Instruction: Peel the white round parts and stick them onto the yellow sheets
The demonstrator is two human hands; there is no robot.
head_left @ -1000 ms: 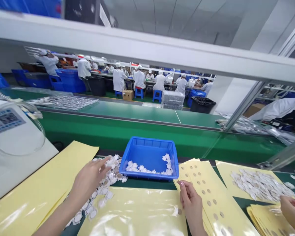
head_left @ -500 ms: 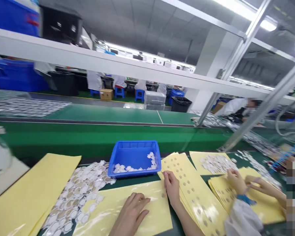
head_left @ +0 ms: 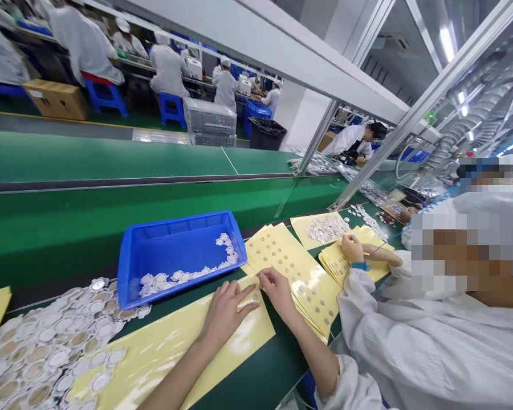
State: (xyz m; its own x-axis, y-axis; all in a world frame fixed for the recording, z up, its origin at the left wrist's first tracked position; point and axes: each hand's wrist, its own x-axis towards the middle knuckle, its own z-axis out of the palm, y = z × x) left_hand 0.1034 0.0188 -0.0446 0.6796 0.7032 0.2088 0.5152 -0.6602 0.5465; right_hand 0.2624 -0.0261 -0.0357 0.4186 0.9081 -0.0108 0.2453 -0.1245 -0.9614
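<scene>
Sheet (head_left: pixel 169 337), yellow, beneath left hand (head_left: pixel 226 310), right hand (head_left: pixel 279 291) at its far corner

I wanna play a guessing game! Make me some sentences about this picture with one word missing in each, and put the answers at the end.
1. Under the left hand is a shiny sheet coloured ____.
2. The tray is coloured ____.
3. In the picture, the big pile of loose pieces is to the ____ of the tray.
4. The dots on the sheets beside the right hand are ____ in shape.

Missing words: yellow; blue; left; round.
</scene>
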